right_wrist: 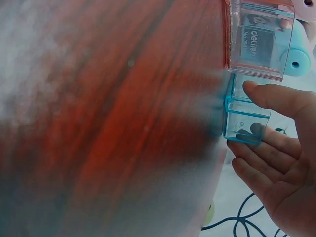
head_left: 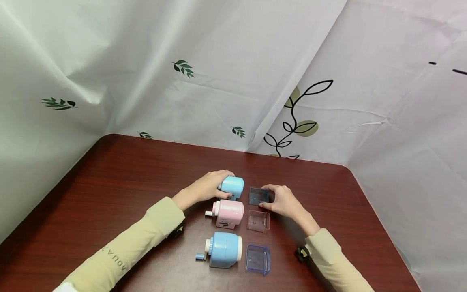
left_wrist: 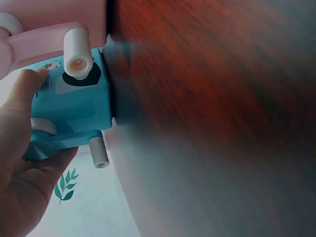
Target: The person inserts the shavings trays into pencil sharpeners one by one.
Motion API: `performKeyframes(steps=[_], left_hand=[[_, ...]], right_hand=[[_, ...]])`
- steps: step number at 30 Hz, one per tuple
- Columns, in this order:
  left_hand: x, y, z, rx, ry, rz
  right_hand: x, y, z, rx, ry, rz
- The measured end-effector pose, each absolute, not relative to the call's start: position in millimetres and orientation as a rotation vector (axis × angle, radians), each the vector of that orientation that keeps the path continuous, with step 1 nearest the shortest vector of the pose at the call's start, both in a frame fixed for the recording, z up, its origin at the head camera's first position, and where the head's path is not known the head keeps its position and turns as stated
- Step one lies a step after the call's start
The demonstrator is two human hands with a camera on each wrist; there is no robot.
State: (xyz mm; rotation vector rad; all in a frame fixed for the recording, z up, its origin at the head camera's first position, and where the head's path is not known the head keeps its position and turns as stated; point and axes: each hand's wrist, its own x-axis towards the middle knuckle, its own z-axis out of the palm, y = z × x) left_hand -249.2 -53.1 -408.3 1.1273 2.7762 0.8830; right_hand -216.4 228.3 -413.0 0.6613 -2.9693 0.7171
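Observation:
My left hand (head_left: pixel 209 187) grips a light blue hand-crank pencil sharpener (head_left: pixel 232 185), the farthest in a column of three. In the left wrist view, thumb and fingers lie on opposite sides of its body, and its crank points down past the hand. My right hand (head_left: pixel 283 200) holds a clear teal shavings drawer (head_left: pixel 258 196) between thumb and fingers, just right of that sharpener. Closer to me stands a pink sharpener (head_left: pixel 231 212) with a panda picture, with a clear pink drawer (head_left: pixel 258 222) beside it.
Nearest me are a blue sharpener (head_left: pixel 223 250) with a cream front and a clear blue drawer (head_left: pixel 258 271) to its right. All stand on a dark red-brown wooden table (head_left: pixel 146 174). White cloth (head_left: pixel 219 101) with leaf prints hangs behind the table and along its sides.

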Motion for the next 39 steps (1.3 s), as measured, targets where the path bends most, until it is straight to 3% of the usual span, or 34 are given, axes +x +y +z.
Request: performKeyframes(steps=[39], left_hand=[[-247.7, -52.2, -408.2, 1.166, 2.810, 0.806]], right_hand=[[-223.7, 219.7, -409.4, 0.724, -2.968, 0.648]])
